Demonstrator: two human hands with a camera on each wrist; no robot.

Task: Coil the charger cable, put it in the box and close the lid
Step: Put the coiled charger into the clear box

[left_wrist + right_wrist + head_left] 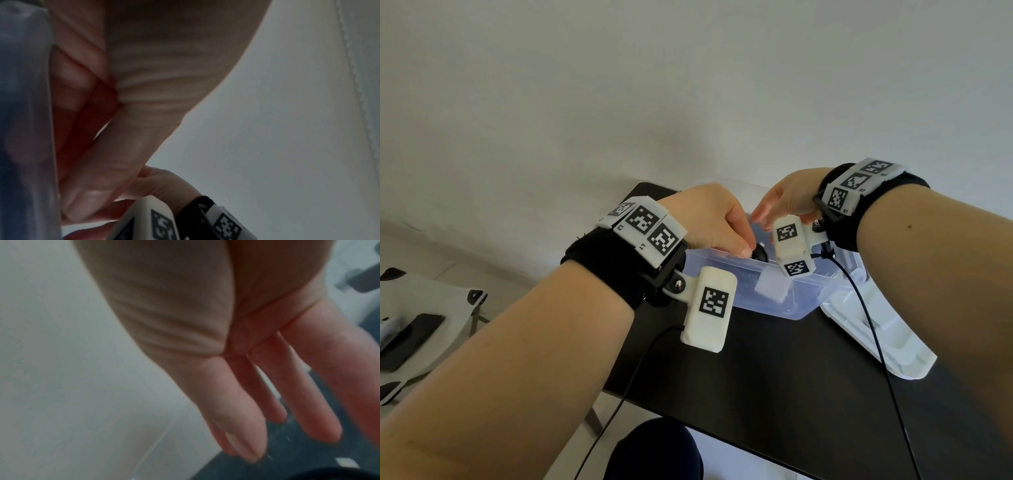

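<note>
Head view, centre of frame: I have both hands over the clear box (784, 294), which stands on the dark bench (791, 377). My left hand (709, 219) is bent down at the box's near-left rim, fingers curled, thumb and fingertips closed on something black (759, 255) just inside the box; I take it for the coiled charger cable, but it is mostly hidden. A white block (770, 287) shows through the box's front wall, in the lower middle. My right hand (787, 198) hangs above the box's right part, fingers (242, 418) straight, slightly spread, holding nothing. The white lid (876, 329) lies flat on the bench at right of the box, touching its right end. Left wrist view is blurred and shows only palm and box wall.
</note>
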